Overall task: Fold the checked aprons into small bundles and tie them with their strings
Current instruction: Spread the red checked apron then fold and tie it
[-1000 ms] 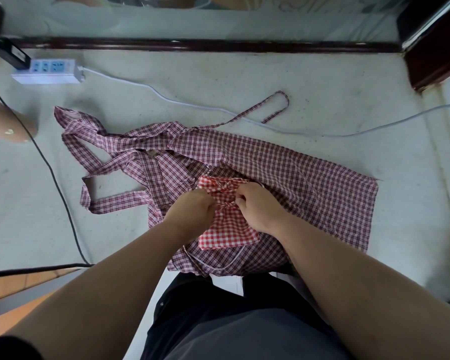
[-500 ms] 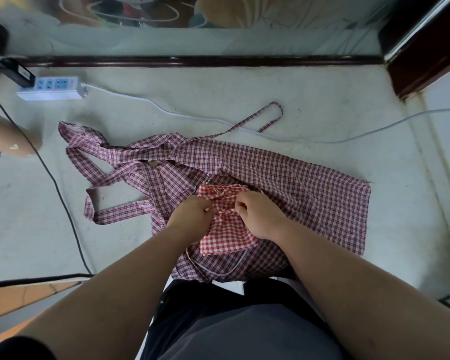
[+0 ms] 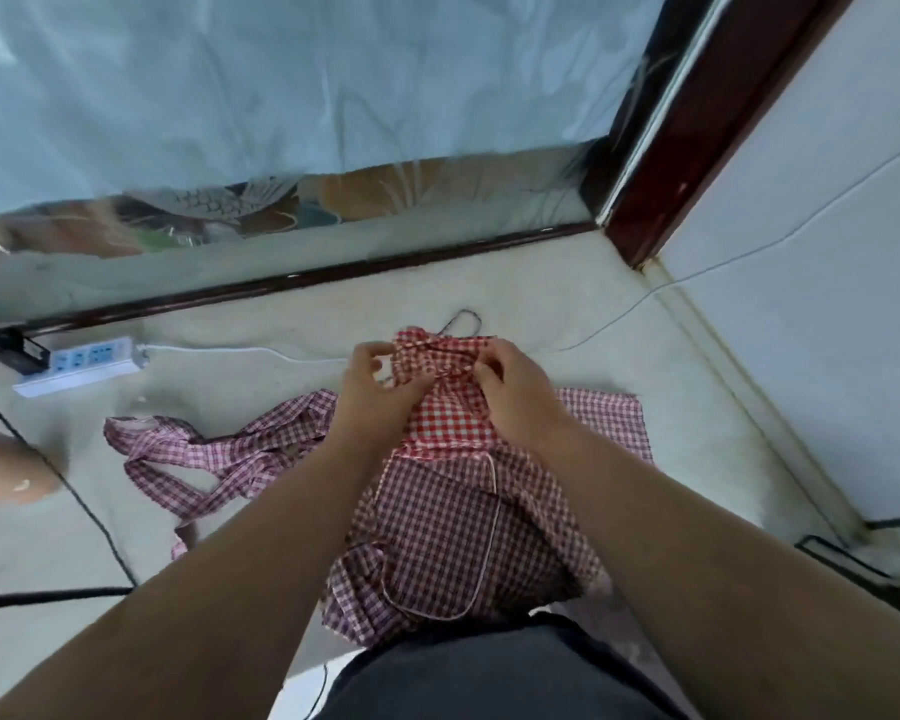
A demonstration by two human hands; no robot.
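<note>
Hidden areas: I cannot see the far part of the maroon checked apron, which lies behind the hands and the item they hold. Its near hem is covered by dark trousers. At the left picture edge, beyond the apron's straps, a blurred pale object is cut off and I cannot identify it. A thin loop shows just past the apron's far side, and its lower part is concealed.

Task item: the red checked bundle sits over the far-centre of the maroon checked apron, directly between the two hands. The left hand has curled fingers pinching the bundle's gathered top-left corner. The right hand pinches the gathered top-right. I cannot resolve whether either grips string or cloth, nor whether the bundle touches the apron below.

The apron lies spread on the floor, with its straps trailing to its left. A white-piped pocket lies at its centre, and its inside is not visible.

A power strip lies well beyond the straps, to the far left of the apron.
</note>
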